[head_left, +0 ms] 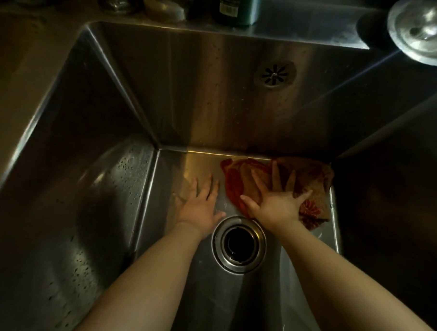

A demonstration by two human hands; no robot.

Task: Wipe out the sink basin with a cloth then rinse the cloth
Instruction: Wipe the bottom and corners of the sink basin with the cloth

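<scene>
Right hand [277, 205] was flat, fingers spread wide, pressing the red-orange cloth [316, 194] onto the sink basin [101, 140] floor, just beyond the drain [239, 243] and to its right. Cloth lay bunched under and beyond that hand, reaching the far right corner. Left hand [200, 206] was open, palm down on bare steel just left of the drain, touching no cloth. Overflow grille [274, 74] sat on the back wall, well above the drain. Dark bottle [234, 8] stood on the ledge behind.
</scene>
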